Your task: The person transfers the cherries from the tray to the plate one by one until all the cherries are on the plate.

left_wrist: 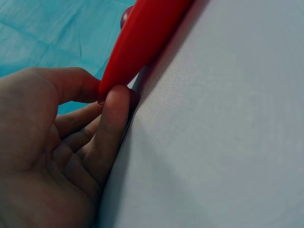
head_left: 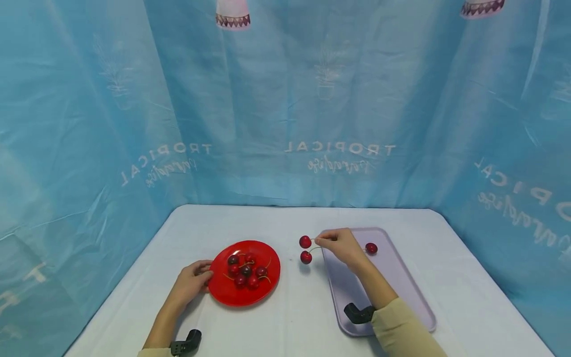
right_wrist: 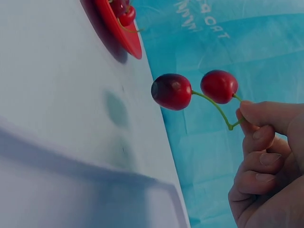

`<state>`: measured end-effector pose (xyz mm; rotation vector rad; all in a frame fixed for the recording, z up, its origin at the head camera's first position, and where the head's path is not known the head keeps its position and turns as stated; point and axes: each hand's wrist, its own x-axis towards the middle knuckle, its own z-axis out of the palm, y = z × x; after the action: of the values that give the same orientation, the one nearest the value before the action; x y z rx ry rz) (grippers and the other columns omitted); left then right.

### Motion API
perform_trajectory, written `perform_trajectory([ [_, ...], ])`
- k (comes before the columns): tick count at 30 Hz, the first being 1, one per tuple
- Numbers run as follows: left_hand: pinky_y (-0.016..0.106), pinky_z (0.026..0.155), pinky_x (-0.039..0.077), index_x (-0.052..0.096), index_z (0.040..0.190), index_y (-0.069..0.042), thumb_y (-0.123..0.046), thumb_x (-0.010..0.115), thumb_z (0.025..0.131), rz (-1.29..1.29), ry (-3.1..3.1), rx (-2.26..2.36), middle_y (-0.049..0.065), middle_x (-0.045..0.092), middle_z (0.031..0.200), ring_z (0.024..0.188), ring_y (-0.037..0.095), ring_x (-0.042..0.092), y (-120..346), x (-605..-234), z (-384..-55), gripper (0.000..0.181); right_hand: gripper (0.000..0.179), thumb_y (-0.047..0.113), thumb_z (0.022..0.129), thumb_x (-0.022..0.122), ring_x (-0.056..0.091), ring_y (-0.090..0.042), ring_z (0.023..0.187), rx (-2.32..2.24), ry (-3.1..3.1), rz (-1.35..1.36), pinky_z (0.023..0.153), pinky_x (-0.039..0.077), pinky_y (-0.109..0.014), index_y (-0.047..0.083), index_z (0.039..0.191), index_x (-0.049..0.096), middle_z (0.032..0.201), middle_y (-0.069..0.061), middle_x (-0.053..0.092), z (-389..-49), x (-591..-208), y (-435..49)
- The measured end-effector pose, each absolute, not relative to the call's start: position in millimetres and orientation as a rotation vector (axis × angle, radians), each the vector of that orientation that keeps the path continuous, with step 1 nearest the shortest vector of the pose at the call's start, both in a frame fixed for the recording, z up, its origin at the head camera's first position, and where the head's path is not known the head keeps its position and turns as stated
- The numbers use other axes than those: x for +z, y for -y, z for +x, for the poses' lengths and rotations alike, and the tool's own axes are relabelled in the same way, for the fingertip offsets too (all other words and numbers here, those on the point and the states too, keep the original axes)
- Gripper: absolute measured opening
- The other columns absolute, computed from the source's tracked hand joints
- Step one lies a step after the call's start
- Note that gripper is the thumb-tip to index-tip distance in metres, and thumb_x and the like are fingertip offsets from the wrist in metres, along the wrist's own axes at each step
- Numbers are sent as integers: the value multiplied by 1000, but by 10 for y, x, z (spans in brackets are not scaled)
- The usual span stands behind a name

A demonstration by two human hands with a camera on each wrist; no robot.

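My left hand (head_left: 189, 282) pinches the rim of a red plate (head_left: 241, 298) between thumb and fingers; in the left wrist view that edge of the plate (left_wrist: 137, 45) is tipped up off the cloth. Several dark and bright red cherries (head_left: 253, 281) with stems lie heaped on it. My right hand (head_left: 341, 245) pinches the green stems of two cherries, a nearer cherry (right_wrist: 172, 91) and a farther cherry (right_wrist: 219, 86). Both hang in the air between plate and tray, left of the lilac tray (head_left: 392, 270). One more cherry (head_left: 371, 248) lies at the tray's far right.
A white cloth covers the table (head_left: 285, 317), and the plate stands left of the tray on it. Blue printed curtains (head_left: 285, 99) rise behind the table and at both sides. My right forearm (head_left: 376, 285) reaches over the tray.
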<state>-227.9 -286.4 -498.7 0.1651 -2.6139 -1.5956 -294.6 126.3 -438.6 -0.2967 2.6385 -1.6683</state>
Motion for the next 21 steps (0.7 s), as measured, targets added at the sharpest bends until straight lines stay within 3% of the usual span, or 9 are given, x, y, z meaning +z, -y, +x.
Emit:
perform_trajectory([
  [21,29,65,56,55,128,0,-15,60,92,183,2614,-1591,14,62,109,73,20,61,2857,-4968,-2269,39,14,24,88,69,60,-19,90,-1751,-2585,-355,83,49,-42,13,92,77,89,2,70,-2909,-4437,-761],
])
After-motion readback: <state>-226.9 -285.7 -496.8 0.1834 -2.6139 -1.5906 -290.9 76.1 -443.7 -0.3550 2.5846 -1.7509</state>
